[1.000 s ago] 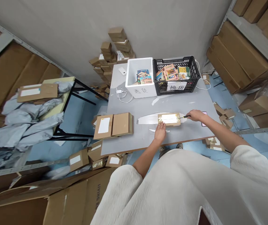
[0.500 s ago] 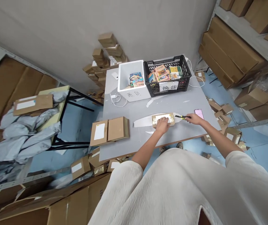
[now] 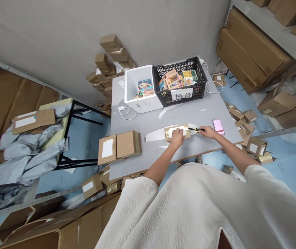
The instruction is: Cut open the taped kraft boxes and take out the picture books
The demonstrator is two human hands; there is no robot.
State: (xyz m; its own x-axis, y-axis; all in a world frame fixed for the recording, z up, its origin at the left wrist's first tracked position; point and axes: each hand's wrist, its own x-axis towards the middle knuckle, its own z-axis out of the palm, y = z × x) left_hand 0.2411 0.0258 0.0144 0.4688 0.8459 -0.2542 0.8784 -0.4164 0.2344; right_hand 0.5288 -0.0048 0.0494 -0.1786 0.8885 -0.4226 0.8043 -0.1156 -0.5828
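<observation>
Cutter tip meets the parcel's right end.
Half a second ago a slight gap parted the cutter (image 3: 196,130) from the small parcel (image 3: 167,133); now they meet. The right hand (image 3: 208,132) is closed round the handle; the left hand (image 3: 177,137), fingers slightly spread, lies atop the parcel near the table's (image 3: 153,155) front edge. A phone (image 3: 218,126) lies just beyond the right hand, cartons (image 3: 126,144) at left, a black crate (image 3: 180,100) behind. The parcel's long axis runs left-right; the blade points left.

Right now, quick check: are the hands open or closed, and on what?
Left hand: open, resting on the box.
Right hand: closed, holding the knife.
</observation>
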